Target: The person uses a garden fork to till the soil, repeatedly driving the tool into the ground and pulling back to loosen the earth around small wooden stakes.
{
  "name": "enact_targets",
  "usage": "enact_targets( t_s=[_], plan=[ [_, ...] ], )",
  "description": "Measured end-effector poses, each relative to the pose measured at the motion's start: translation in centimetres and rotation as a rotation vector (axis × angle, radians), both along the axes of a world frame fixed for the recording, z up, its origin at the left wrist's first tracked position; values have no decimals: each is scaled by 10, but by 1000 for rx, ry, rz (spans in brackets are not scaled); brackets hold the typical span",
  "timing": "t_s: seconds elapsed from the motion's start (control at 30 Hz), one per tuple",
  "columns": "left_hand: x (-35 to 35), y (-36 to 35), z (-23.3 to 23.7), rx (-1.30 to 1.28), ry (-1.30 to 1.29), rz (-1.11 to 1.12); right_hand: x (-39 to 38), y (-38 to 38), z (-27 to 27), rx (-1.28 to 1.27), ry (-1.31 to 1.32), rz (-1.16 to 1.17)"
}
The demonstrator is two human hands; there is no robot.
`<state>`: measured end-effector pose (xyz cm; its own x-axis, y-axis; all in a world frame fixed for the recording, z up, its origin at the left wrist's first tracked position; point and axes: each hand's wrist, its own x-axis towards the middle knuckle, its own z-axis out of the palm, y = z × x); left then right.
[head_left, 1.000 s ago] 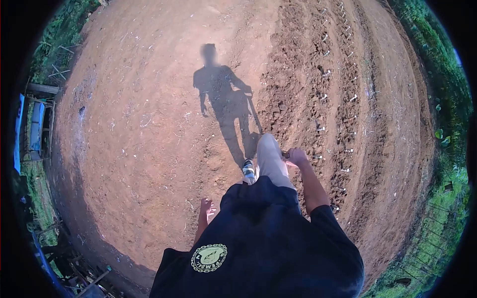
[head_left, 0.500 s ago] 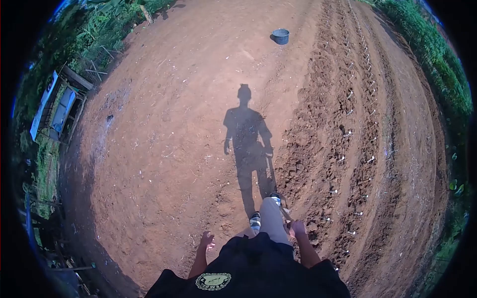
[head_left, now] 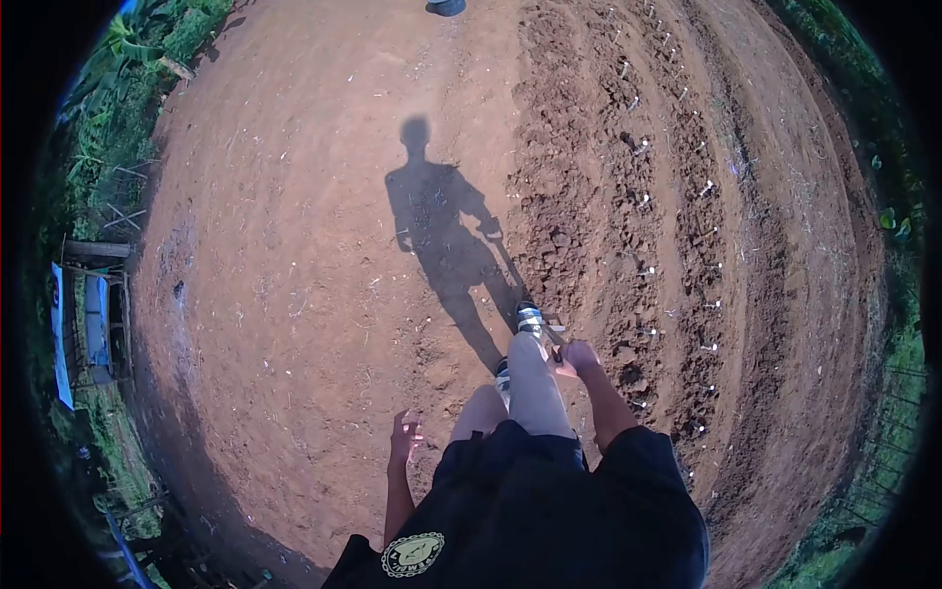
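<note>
My right hand (head_left: pixel 577 357) is closed around the upper part of a long-handled tool (head_left: pixel 553 339), beside my right leg. Its shadow shows a long shaft with a loop-like grip at the top; the blade end is hidden near my shoe (head_left: pixel 529 318), so I cannot make out its exact kind. To the left of my thighs, my left hand (head_left: pixel 408 430) hangs over bare soil with loosely bent, separated fingers and nothing visible in it. Loosened, clumpy soil (head_left: pixel 559 221) lies just right of the tool.
Long tilled rows (head_left: pixel 677 255) with several small pale markers (head_left: pixel 646 199) run along the right. A dark bucket (head_left: pixel 446 8) stands at the far top edge. My shadow (head_left: pixel 432 211) falls ahead on reddish soil. A shed (head_left: pixel 96 314) and greenery border the left.
The view has tilted down and turned right, so the bucket sits nearer the top edge. My right hand, still on the tool, appears further forward, and my legs have shifted in a step.
</note>
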<state>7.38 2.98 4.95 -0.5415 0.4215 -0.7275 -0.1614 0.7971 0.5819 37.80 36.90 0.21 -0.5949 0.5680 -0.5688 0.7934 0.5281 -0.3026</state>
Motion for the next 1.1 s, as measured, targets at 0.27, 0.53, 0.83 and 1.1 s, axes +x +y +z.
enact_targets(
  t_s=[0.27, 0.53, 0.83, 1.1],
  plan=[
    [20, -112, 17, -176, 80, -34, -7, -5, 19, 59, -27, -49],
    [31, -126, 11, -207, 13, -129, 1, -46, 6, 63, 39, -231],
    [55, -74, 43, -151, 117, -443, 59, -198, -34, -107, 47, -236],
    [99, -121, 16, -299, 65, -698, 147, -339, -163, -276, -64, -267]
  ],
)
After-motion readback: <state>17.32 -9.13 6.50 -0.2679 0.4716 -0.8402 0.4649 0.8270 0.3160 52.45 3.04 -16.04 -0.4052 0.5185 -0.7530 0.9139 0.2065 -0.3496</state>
